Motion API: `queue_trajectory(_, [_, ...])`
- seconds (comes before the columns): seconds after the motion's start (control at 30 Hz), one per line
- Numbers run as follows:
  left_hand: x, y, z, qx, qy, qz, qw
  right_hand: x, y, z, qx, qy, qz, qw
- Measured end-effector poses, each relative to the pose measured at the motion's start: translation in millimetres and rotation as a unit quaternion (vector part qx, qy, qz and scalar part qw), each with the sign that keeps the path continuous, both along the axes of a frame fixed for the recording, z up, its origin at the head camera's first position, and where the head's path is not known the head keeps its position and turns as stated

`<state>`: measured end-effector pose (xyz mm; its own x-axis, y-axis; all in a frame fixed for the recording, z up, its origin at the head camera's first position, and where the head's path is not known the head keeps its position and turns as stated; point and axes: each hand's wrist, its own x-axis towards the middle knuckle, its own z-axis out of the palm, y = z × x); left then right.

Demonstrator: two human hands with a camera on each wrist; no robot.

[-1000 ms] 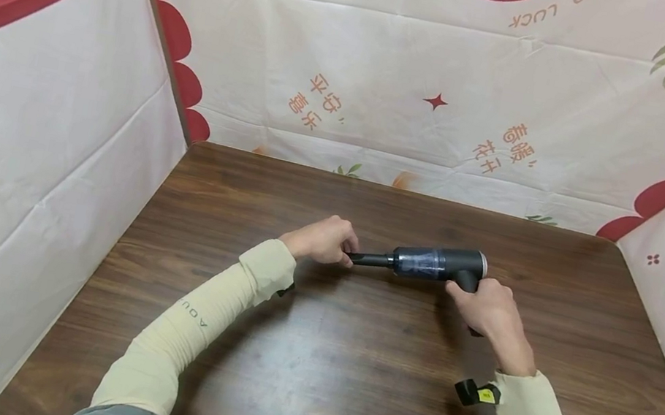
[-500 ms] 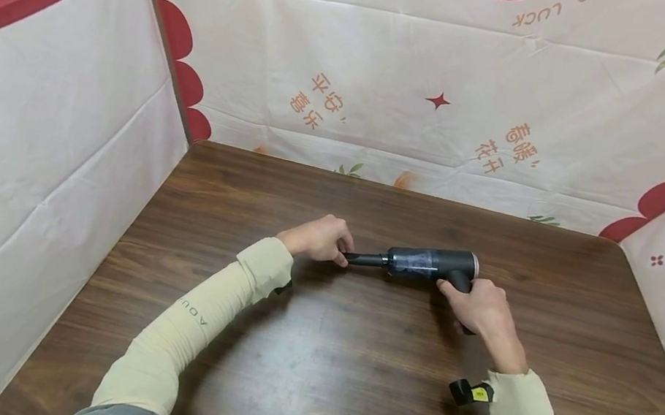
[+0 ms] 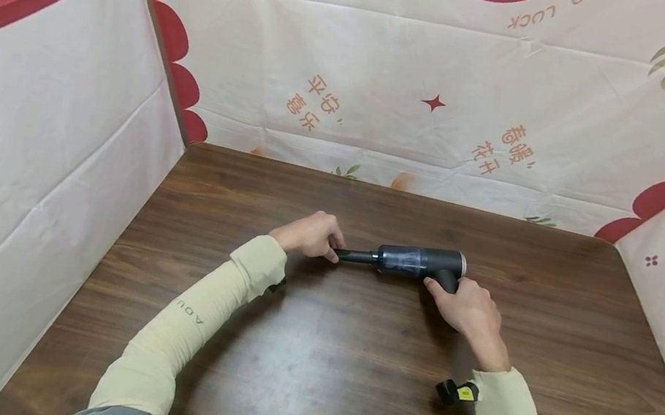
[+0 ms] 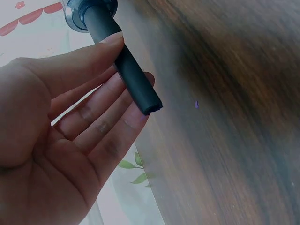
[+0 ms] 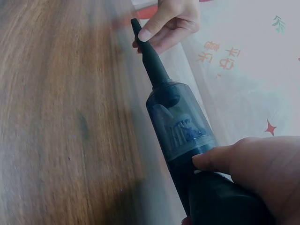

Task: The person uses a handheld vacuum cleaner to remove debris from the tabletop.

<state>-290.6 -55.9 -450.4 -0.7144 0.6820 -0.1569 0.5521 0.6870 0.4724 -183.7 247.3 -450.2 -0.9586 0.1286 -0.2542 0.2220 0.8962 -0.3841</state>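
A black handheld vacuum cleaner [image 3: 444, 258] with a see-through dust cup [image 5: 180, 122] is held roughly level above the table, its nozzle [image 4: 136, 82] pointing left. In the head view my right hand [image 3: 469, 309] grips the handle, and the right wrist view has its thumb lying against the body behind the cup. At the far end, my left hand [image 3: 313, 235] pinches the nozzle near its tip between thumb and fingers. Bluish bits show inside the cup. A tiny purple speck [image 4: 196, 104] lies on the wood in the left wrist view.
The brown wood-grain table [image 3: 302, 380] fills the area under both arms. White printed cloth [image 3: 386, 54] hangs behind it, with more cloth on the left and right sides. A black wrist camera [image 3: 455, 392] sits at the right cuff.
Both hands have shifted a little to the left with the vacuum cleaner between them. The grip of each hand looks the same.
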Motion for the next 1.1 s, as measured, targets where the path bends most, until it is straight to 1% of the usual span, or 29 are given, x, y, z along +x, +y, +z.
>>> queue_trajectory(0.23, [-2.2,-4.6,-1.0,-0.009,0.019,0.011,0.9997,-1.0,-8.1,-6.0,-0.001,0.001,-0.012,1.0])
queue_trajectory(0.43, [-1.6,-8.2,-2.1,-0.005,0.006,0.028,0.9996,-0.2,-12.6,-11.4,-0.013,-0.002,-0.015,1.0])
queue_trajectory(0.6, [-0.7,-10.5,-3.7,0.004,-0.001,0.04,0.9992,1.9,-14.5,-15.4,-0.016,0.002,-0.01,1.0])
queue_trajectory(0.83, [-0.8,-10.9,-7.8,0.003,0.016,0.041,0.999,4.3,-13.8,-20.3,-0.014,0.009,-0.003,1.0])
queue_trajectory(1.1, [3.6,-9.8,-5.1,0.018,0.017,0.061,0.9978,6.4,-10.9,-21.1,-0.001,0.006,0.001,1.0])
